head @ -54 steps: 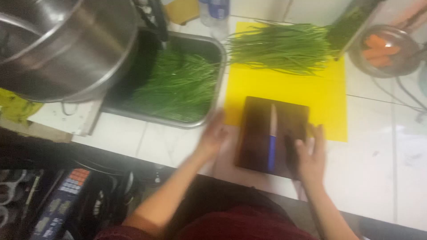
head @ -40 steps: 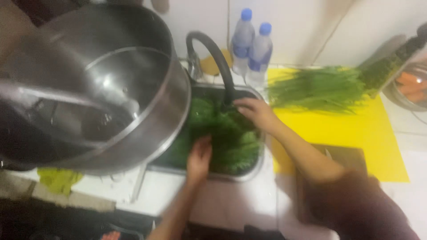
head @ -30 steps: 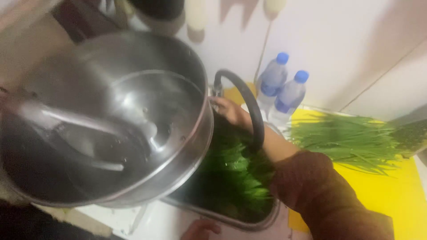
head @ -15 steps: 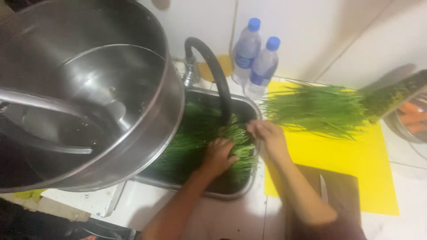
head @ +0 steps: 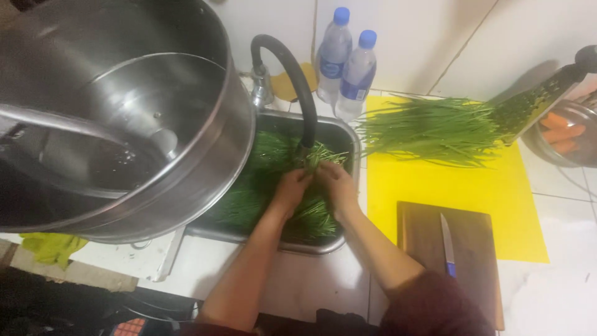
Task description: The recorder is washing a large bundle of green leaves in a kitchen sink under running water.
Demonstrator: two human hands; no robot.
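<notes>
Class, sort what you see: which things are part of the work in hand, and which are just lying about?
In use: left hand, right hand, bunch of greens, hose, sink.
Lying about: knife, wooden board, two bottles, big pot, yellow mat.

Both hands in the sink (head: 348,140): left hand (head: 291,188) and right hand (head: 334,181) close together around a bunch of chives (head: 313,160) right under the black faucet hose (head: 292,74). More chives float in the sink (water flow not discernible). Big steel pot (head: 112,118) overlaps the sink's left side. Two bottles (head: 347,62) behind. Right: yellow mat (head: 448,193) with loose chives (head: 429,127), dark board (head: 472,249) with knife (head: 446,242).
</notes>
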